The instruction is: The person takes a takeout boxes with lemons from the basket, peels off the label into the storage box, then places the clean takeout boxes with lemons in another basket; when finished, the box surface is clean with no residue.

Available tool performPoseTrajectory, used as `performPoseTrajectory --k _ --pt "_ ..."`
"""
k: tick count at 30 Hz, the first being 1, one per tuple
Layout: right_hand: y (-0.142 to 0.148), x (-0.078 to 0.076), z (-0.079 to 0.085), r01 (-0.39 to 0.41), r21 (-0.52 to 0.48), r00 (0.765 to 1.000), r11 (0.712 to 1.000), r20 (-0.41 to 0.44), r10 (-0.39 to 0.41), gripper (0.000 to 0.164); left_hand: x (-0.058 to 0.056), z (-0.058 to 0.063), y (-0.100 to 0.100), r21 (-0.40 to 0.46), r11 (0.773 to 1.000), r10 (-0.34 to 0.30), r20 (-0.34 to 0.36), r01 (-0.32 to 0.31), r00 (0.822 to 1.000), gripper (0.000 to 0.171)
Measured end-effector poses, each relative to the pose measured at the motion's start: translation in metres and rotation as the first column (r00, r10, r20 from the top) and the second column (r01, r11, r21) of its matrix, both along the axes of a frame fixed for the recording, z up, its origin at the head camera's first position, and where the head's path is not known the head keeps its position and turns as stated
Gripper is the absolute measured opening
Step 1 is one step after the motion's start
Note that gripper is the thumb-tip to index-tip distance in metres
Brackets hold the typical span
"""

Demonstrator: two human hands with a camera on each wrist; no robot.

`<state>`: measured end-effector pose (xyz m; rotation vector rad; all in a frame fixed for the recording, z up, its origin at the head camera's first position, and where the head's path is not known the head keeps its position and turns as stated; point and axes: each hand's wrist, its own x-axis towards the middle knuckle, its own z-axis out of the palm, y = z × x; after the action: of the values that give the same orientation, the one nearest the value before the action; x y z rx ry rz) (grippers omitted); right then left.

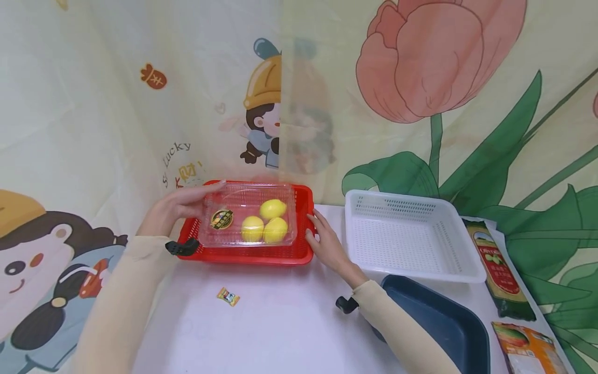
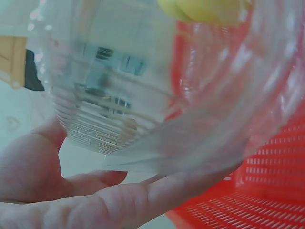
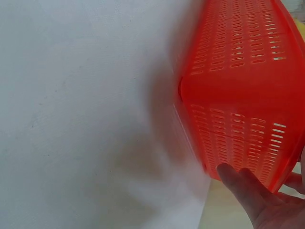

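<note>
My left hand (image 1: 187, 201) grips the left end of a clear plastic fruit box (image 1: 233, 240) with a round black-and-gold label. Three yellow lemons (image 1: 273, 209) lie in the box, which overlaps the red basket (image 1: 261, 255) in the head view. In the left wrist view, fingers (image 2: 138, 200) run along under the box's edge. At the basket's right end, my right hand (image 1: 331, 248) holds the rim. The right wrist view shows fingertips (image 3: 228, 172) against the basket's slotted outer wall.
A small wrapped snack (image 1: 228, 296) lies in front of the red basket. To the right stand a white basket (image 1: 406, 270) and a dark blue tray (image 1: 448, 322), partly behind the right forearm. A green-and-red packet (image 1: 500, 267) and an orange packet (image 1: 528, 348) lie at the table's right edge.
</note>
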<state>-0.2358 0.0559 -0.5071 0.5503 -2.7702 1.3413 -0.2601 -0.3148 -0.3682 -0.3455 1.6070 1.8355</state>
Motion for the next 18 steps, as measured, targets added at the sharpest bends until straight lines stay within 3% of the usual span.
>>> performPoseTrajectory --k 6,12,18 --pt "0.002 0.0 0.0 -0.025 0.009 1.0 1.0 0.007 0.025 0.056 0.018 0.016 0.001 0.003 0.999 -0.053 -0.058 0.053 0.997 0.04" --pt "0.009 0.0 0.004 -0.015 0.022 1.0 1.0 -0.026 0.015 0.055 0.037 0.023 0.014 0.023 0.995 -0.094 -0.112 0.097 0.989 0.042" --pt "0.006 0.0 0.003 -0.045 0.014 0.999 0.999 0.0 0.045 0.056 0.069 0.022 0.018 0.026 0.994 -0.105 -0.136 0.11 0.985 0.044"
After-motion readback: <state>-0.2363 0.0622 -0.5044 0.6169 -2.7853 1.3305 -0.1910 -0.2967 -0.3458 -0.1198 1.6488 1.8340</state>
